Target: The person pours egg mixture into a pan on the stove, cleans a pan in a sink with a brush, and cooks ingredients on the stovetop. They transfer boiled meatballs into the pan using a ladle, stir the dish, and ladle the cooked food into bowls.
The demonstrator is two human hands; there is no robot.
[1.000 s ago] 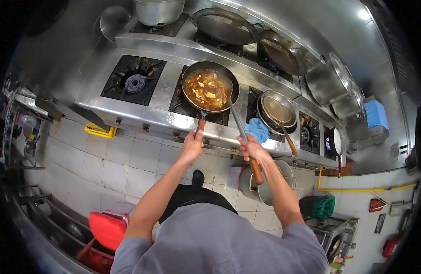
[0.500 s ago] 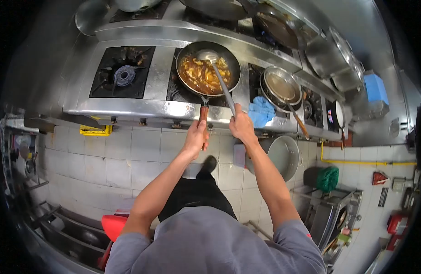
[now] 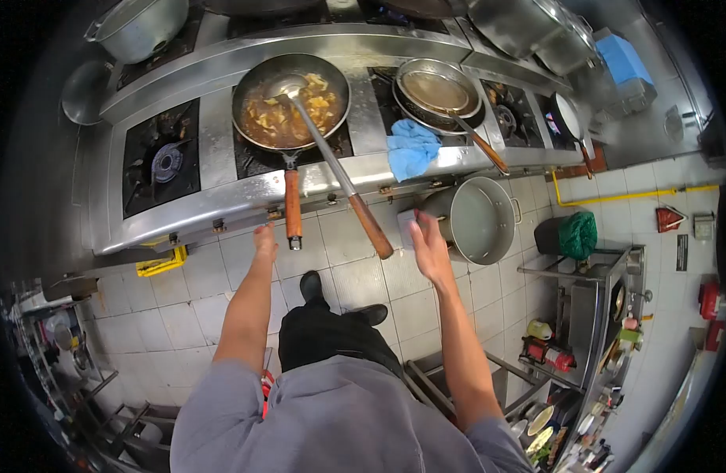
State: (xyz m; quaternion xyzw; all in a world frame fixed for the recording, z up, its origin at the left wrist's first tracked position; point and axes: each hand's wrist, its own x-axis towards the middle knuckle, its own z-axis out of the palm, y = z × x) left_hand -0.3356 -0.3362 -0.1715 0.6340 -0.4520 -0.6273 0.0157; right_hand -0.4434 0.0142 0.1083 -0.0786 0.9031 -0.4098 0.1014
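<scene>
A frying pan (image 3: 251,138) with brown sauce and yellowish pieces (image 3: 280,118) sits on a burner. Its wooden handle (image 3: 293,205) points toward me. A ladle (image 3: 325,150) rests in the pan, its bowl in the sauce and its wooden grip sticking out past the stove's front edge. My left hand (image 3: 265,242) is left of the pan handle, just below a stove knob (image 3: 274,214); its fingers are mostly hidden, and contact with the knob is unclear. Right of the ladle grip, my right hand (image 3: 431,251) is empty with fingers stretched out, near a large pot (image 3: 480,221).
On the stove's right are a blue cloth (image 3: 413,148) and a second pan with a strainer (image 3: 438,85) on it. A bare burner (image 3: 167,162) lies to the left. Below stands a bin with a green bag (image 3: 577,234), beside a metal rack (image 3: 591,276).
Both hands have let go, the left of the pan handle and the right of the ladle. The ladle now lies on the pan's rim. The stove has shifted left in view.
</scene>
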